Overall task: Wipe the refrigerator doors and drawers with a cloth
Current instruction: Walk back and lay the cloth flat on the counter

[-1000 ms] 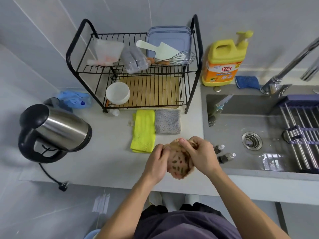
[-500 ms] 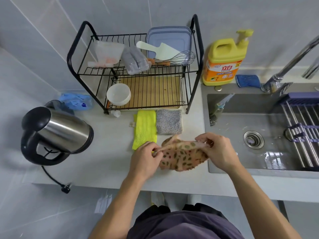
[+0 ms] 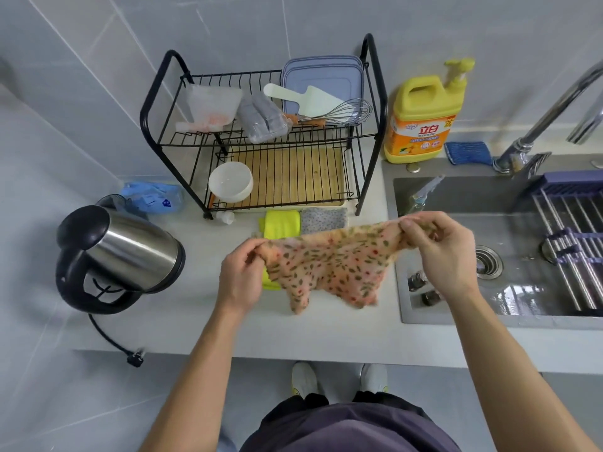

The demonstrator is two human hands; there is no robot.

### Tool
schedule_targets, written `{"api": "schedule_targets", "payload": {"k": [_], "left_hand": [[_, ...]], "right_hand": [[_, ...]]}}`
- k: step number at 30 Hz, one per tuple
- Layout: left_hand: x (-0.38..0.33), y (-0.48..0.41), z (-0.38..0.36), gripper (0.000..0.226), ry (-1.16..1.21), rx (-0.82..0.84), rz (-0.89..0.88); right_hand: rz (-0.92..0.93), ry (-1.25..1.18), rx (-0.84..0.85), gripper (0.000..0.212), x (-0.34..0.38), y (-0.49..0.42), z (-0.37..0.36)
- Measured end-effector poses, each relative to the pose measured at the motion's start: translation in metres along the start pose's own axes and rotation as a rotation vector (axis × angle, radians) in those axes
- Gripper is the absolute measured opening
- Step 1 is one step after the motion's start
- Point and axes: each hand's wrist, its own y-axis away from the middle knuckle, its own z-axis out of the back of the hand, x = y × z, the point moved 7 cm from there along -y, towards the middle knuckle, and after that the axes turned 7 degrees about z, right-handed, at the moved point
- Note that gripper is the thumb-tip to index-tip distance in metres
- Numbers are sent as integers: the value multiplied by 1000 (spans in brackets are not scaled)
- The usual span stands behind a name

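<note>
Readable only on the yellow plastic detergent jug (image 3: 424, 99) with a pump top, just right of the black wire dish rack (image 3: 376, 93): two large red Chinese characters, 立白, on a white patch of its orange front label (image 3: 421, 137). Below them, rows of small white print and round badges, too fine to make out. Left of the same rack, a small white tag (image 3: 166, 202) with a blue mark on the crumpled blue plastic packet (image 3: 143, 194), illegible.

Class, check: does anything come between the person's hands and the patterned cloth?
Nothing visible does. The left hand and right hand each already pinch a top corner of the cloth, held spread out.
</note>
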Motion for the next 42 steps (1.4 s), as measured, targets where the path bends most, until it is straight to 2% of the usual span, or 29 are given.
{"api": "schedule_targets", "payload": {"k": [4,8,11,14,16,18,21,23,26,29,30,32,33,36,38,42], "left_hand": [[-24,-3,12,21,341,-29,-27],[-28,3,9,16,429,-7,-69],[-8,13,-1,19,372,27,-29],[35,26,-14,26,289,77,94],[65,38,-21,46,198,93,203],[89,47,-23,55,126,58,248],[115,57,-20,37,47,-7,281],[122,61,-15,40,-44,-57,277],[121,58,-12,29,-120,-76,242],[118,40,-13,29,-90,-112,282],[120,33,-15,28,-58,-120,338],[131,24,-18,32,-73,-104,494],[138,23,-20,36,-121,-83,548],[155,32,-22,39,-232,-71,586],[162,41,-25,35,-304,-74,584],[169,53,-34,26,-407,-20,612]], "right_hand": [[105,-157,-92,5,29,-3,4],[117,-207,-77,9,31,5,5],[35,-206,5,4,8,20,-1],[-92,-186,98,10,-27,42,-10],[-197,-144,205,13,-52,57,-18],[-265,-49,347,15,-75,70,-26],[-326,16,458,14,-98,82,-32],[-325,72,474,12,-105,83,-32],[-295,149,447,9,-110,74,-36],[-263,156,357,5,-110,59,-42],[-255,143,327,8,-108,55,-45],[-258,151,315,34,-110,51,-50],[-282,192,319,42,-113,51,-51],[-422,483,432,35,-135,67,-51],[-498,632,530,40,-148,88,-52],[-540,646,447,34,-157,117,-56]]}}
